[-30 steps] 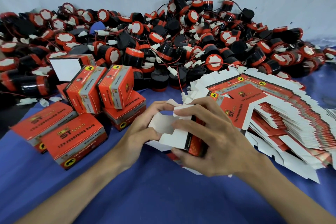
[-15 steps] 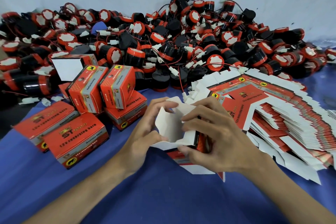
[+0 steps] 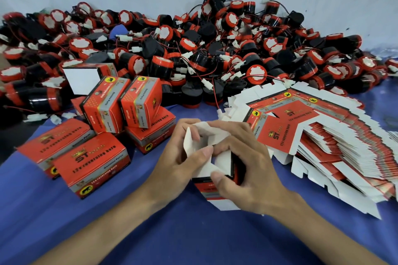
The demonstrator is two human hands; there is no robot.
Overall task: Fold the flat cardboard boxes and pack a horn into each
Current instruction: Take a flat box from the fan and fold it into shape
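A half-folded red and white cardboard box (image 3: 217, 165) stands on the blue cloth in front of me, white inside showing. My left hand (image 3: 178, 163) grips its left wall, thumb pressing a white flap. My right hand (image 3: 243, 161) grips the right side, fingers curled over the top flaps and thumb on the front. A fanned stack of flat boxes (image 3: 323, 135) lies to the right. A big heap of black and red horns (image 3: 193, 54) with white plugs fills the back.
Several closed red boxes (image 3: 92, 161) are piled at the left, two leaning upright (image 3: 140, 103) and one open-ended white-faced box (image 3: 84, 79) behind them. The blue cloth (image 3: 150, 232) covers the table. A pale wall stands behind the heap.
The box has been raised more upright between my hands. My fingers have pushed the white top flaps inward, and both hands have closed in tighter on it.
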